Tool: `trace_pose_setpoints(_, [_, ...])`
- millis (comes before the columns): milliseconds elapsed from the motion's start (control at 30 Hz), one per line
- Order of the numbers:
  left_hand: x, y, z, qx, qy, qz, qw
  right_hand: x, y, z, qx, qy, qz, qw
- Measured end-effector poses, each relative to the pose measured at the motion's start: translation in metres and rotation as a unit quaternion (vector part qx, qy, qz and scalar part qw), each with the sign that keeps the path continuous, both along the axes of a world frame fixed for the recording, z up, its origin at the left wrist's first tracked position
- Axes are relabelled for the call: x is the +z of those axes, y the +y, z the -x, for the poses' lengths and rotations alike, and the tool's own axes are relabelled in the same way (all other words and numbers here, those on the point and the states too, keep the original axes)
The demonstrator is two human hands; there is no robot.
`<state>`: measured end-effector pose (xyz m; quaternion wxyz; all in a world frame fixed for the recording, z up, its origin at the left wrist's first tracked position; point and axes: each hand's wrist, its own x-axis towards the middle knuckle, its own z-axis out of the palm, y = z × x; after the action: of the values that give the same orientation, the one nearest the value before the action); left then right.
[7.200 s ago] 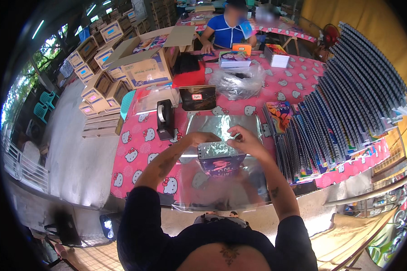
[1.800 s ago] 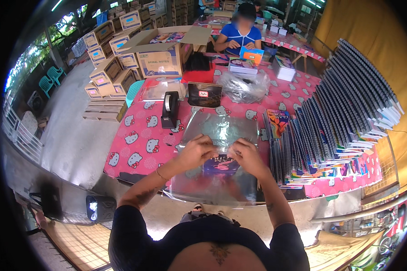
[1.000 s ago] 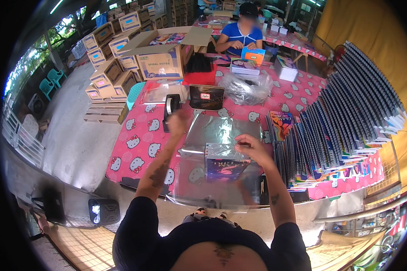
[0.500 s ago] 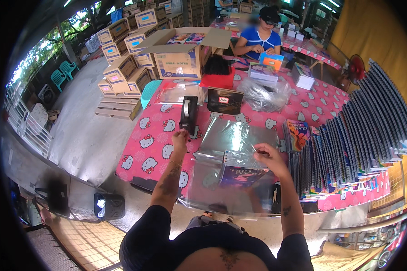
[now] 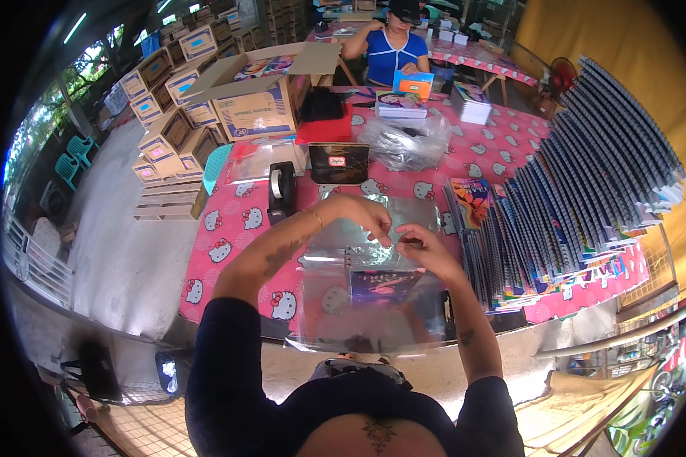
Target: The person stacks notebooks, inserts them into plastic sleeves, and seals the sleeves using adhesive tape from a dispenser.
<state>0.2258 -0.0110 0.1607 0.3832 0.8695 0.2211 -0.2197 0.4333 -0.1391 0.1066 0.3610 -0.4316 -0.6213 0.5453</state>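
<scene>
Over the clear plastic sheets (image 5: 324, 308) my left hand (image 5: 367, 219) reaches in with its fingers pinched together. Close to its right, my right hand (image 5: 427, 247) is also closed, thumb against fingertips. What either pinch holds is too small to make out. Just below both hands lies a spiral notebook (image 5: 385, 288) with a dark purple cover, among the plastic sheets. A black tape dispenser (image 5: 282, 190) stands left of the sheets, beyond my left forearm.
Spiral notebooks (image 5: 572, 190) stand in a long row on the right. At the back are a dark box (image 5: 339, 163), a clear plastic bag (image 5: 408, 143) and an open carton (image 5: 255, 110). Across the pink table (image 5: 229, 217) a person (image 5: 396, 57) in blue handles a small book.
My left hand has left the tape dispenser and come right, close to my right hand above the notebook. My right hand has shifted slightly left. The person opposite has raised one hand.
</scene>
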Motion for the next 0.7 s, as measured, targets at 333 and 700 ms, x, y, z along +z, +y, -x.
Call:
trace_pose_setpoints(333, [-0.114,-0.059,0.088,0.37,-0.387,0.423,0.731,-0.026,-0.041,-0.022,-0.051,0.218,-0.043,0.974])
trace_pose_setpoints(700, [-0.109,-0.179,0.137,0.671,-0.617,0.12,0.393,-0.005,-0.003,0.078,-0.042,0.1,-0.073,0.991])
